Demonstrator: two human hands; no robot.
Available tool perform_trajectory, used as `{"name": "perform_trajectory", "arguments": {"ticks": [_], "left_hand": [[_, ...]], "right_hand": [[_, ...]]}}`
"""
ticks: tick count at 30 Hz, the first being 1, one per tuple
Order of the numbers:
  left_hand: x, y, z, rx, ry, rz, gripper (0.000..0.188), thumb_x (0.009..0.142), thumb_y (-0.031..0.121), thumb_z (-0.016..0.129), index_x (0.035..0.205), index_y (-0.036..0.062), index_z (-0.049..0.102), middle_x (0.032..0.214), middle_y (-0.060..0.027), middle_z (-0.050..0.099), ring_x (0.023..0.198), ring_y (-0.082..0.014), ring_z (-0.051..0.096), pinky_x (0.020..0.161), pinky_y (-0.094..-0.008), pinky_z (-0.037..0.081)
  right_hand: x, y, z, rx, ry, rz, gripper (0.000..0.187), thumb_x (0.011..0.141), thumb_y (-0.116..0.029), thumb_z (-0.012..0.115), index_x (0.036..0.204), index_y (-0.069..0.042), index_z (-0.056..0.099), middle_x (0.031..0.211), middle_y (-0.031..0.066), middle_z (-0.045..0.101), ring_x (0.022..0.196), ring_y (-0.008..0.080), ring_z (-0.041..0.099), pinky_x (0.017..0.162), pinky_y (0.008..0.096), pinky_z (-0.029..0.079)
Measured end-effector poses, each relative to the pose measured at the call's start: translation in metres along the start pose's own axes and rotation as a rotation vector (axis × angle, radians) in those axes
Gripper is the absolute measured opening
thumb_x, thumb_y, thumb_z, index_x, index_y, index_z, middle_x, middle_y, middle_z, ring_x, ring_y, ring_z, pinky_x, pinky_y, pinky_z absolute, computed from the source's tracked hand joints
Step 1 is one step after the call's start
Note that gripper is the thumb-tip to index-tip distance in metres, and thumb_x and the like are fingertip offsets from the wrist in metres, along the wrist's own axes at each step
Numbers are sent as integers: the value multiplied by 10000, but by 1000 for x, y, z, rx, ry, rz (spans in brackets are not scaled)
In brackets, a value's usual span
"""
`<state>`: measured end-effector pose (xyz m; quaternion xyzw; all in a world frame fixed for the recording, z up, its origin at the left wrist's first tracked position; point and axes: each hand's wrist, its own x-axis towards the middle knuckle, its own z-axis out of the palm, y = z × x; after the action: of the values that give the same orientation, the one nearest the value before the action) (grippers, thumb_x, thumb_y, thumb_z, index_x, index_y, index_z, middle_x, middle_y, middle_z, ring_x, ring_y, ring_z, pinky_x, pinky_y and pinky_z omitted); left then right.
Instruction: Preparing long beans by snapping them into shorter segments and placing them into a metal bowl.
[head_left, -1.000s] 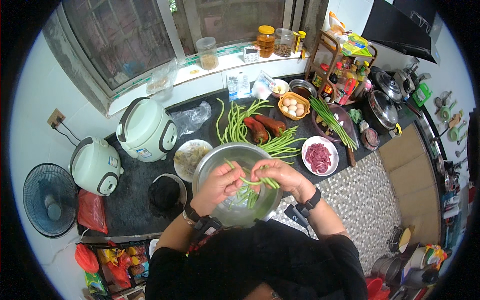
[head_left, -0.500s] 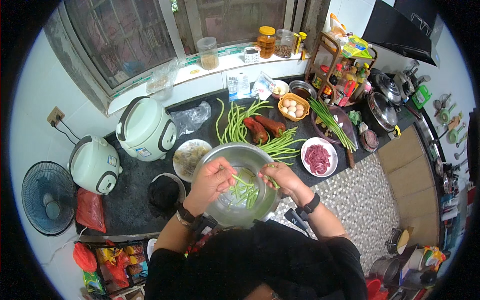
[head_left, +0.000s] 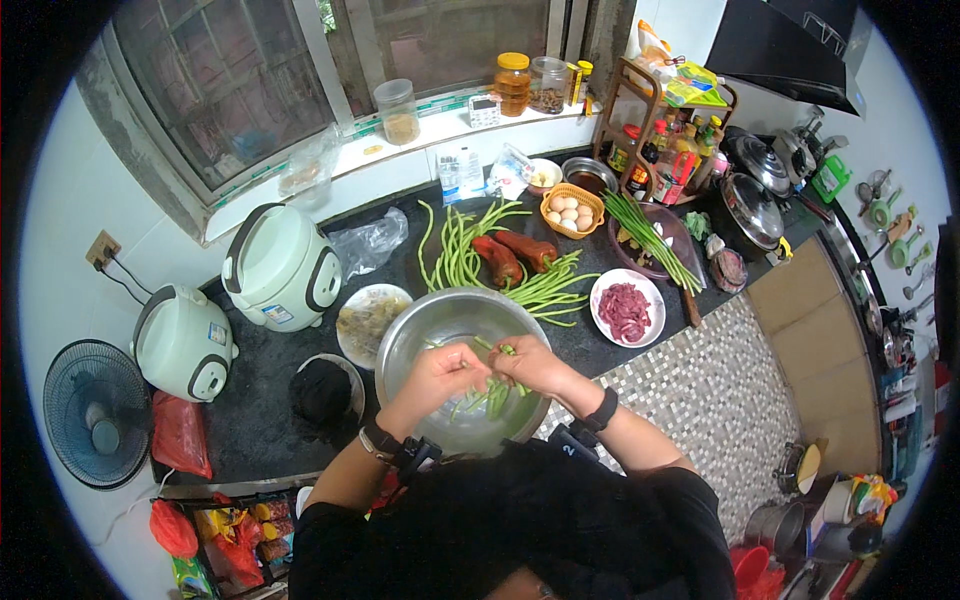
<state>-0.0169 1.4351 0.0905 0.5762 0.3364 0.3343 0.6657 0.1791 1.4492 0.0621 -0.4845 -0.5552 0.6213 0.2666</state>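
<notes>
Bean prep looks approx. early-to-mid, judging by the pile sizes: some short green bean pcs [head_left: 497, 402] lie in the wide, round, silver-coloured metal bowl [head_left: 398, 348] at the near edge of the black desk [head_left: 250, 425], covering only part of its bottom, so that bit's prob. done. Left, as far as one can see: the long, slim, whole green beans [head_left: 452, 255] heaped on the desk just behind the bowl, under & around two glossy red peppers [head_left: 497, 262], clearly more than what's in the bowl. R hand [head_left: 528, 366] is over the bowl, its grip closed round a few green bean lengths [head_left: 508, 349], ends poking out past the fingers. L hand [head_left: 452, 372] is right beside it, fingertips about meeting the R's; can't tell whether its grip is clenched on a pc or released (fingers overlap). Other stuff's away from both hands: peppers uncut, pale eggs [head_left: 571, 214] in shells, long green spring onions [head_left: 650, 238] uncut; dark-red meat strips [head_left: 624, 312] already sliced, on a round white plate [head_left: 657, 325].
</notes>
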Motion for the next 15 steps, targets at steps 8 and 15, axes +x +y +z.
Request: {"name": "perform_trajectory", "arguments": {"ticks": [8,15], "left_hand": [[-8,23,-20,-573,40,36,93,888,125,488,814,68,493,707,-48,529,528,-59,379,449,-185,280],[-34,8,-36,-636,324,-45,236,942,284,409,817,85,430,692,-39,464,531,-87,386,428,-194,282]], "right_hand": [[11,26,-2,-370,73,-408,354,844,-234,625,1092,12,567,847,55,629,754,117,571,711,238,467],[52,45,-82,-230,359,-216,195,831,-121,593,997,-21,625,853,82,660,795,150,616,726,278,484]]}}
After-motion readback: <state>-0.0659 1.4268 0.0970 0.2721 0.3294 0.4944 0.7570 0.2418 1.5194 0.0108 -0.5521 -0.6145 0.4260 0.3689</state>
